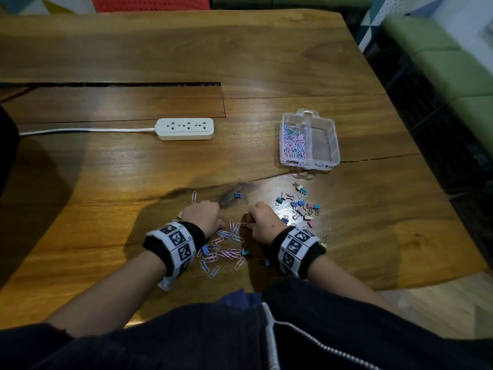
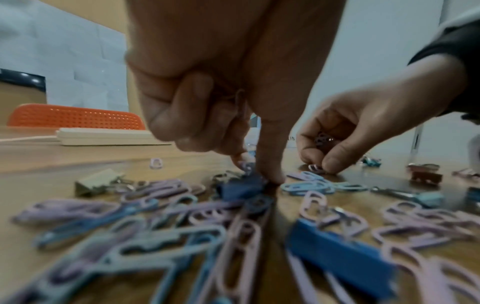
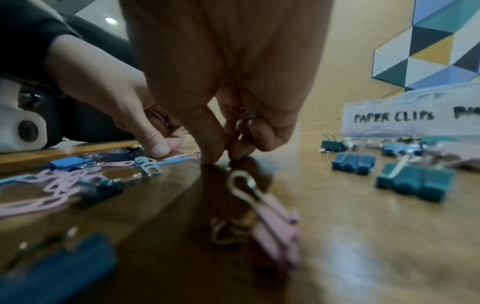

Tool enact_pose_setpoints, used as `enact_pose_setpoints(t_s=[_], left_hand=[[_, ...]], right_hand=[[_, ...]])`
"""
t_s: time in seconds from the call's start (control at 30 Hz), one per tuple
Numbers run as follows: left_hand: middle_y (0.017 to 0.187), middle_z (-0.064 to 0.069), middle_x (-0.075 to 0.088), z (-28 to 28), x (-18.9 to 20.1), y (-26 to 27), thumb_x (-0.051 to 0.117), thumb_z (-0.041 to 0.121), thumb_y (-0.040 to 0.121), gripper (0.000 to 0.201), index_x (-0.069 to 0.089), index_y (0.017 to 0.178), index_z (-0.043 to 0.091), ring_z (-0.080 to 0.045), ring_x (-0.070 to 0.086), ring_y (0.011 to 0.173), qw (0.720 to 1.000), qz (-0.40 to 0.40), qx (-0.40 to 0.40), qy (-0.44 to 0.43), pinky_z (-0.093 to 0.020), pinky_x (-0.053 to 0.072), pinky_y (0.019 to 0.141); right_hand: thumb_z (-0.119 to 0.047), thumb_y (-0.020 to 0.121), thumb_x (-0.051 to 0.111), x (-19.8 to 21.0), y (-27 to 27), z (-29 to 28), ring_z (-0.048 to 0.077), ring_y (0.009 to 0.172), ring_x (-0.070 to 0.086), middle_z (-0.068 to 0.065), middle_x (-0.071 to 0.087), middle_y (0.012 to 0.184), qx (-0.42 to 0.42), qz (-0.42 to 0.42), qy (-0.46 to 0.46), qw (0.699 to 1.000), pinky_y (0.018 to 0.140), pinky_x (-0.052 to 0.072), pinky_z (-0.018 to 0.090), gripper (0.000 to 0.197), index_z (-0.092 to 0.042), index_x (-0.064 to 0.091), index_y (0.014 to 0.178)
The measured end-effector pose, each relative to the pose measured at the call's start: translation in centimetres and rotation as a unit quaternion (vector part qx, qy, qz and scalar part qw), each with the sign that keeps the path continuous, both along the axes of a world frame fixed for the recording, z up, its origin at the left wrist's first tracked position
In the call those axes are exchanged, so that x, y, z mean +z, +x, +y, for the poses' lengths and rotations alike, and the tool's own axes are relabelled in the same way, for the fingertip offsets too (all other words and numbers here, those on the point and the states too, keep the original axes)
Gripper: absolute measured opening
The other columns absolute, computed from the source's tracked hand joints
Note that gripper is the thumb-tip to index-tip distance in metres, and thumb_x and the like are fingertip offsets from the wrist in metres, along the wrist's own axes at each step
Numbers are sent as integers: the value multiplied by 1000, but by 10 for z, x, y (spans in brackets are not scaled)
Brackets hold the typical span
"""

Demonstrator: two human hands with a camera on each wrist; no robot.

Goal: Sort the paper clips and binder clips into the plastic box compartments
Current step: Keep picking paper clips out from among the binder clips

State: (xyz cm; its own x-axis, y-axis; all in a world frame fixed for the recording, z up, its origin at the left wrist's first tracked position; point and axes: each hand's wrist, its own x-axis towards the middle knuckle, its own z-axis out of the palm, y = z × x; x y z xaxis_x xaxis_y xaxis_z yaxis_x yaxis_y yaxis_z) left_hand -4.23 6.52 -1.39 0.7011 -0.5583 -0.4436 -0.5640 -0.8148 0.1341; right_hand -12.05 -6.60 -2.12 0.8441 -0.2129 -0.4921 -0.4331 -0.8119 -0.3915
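Observation:
A clear plastic box [image 1: 336, 153] stands at the right. Its left compartment holds several pastel paper clips [image 1: 294, 141]; its right compartment looks empty. Loose paper clips [image 1: 226, 249] lie scattered between my hands, with a few binder clips among them. More binder clips [image 1: 301, 206] are grouped to the right. My left hand [image 1: 222, 225] pinches a paper clip on the table [image 2: 255, 172], its other fingers curled over clips. My right hand [image 1: 246, 225] pinches another clip [image 3: 221, 161], with more paper clips [image 3: 246, 115] gathered under its curled fingers.
A white power strip [image 1: 185, 128] with its cable lies at the back left. The wooden table [image 1: 373, 236] ends close on the right. The box front [image 3: 376, 107] reads "PAPER CLIPS". An orange chair [image 2: 75, 117] stands beyond the table.

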Motion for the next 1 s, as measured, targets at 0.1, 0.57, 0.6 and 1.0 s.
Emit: enact_pose_setpoints(t_s=[0.1, 0.57, 0.6, 1.0], left_hand=[[104, -5, 60, 1, 3, -8, 45, 40, 93, 36, 57, 104, 8, -21, 60, 96, 999, 23, -20, 13, -30, 47, 79], [64, -2, 50, 34, 12, 37, 37, 17, 95, 21, 46, 77, 14, -6, 48, 36, 629, 493, 419, -431, -13, 36, 31], [64, 0, 46, 35, 12, 40, 40, 20, 95, 19, 46, 77, 14, -5, 45, 34, 648, 471, 426, -421, -12, 33, 30], [64, -5, 55, 23, 4, 52, 68, 30, 79, 28, 52, 67, 11, -18, 53, 61, 942, 92, 286, -147, -29, 49, 58]], right_hand=[[-5, 86, 53, 9, -13, -3, 19, 97, 50, 10, 52, 113, -34, -13, 45, 998, 82, 42, 24, 12, -6, 55, 98], [-20, 89, 54, 13, -12, -8, 11, 56, 45, -1, 49, 65, -326, -12, 475, 818, 53, 40, 19, 22, -14, 47, 69], [-15, 84, 60, 13, -10, -4, 12, 62, 49, -1, 52, 69, -274, -21, 421, 864, 58, 43, 20, 15, -13, 50, 74], [-19, 85, 58, 2, -6, 11, 24, 113, 45, 11, 49, 122, 90, -25, 60, 994, 100, 40, 40, 32, -9, 49, 114]])
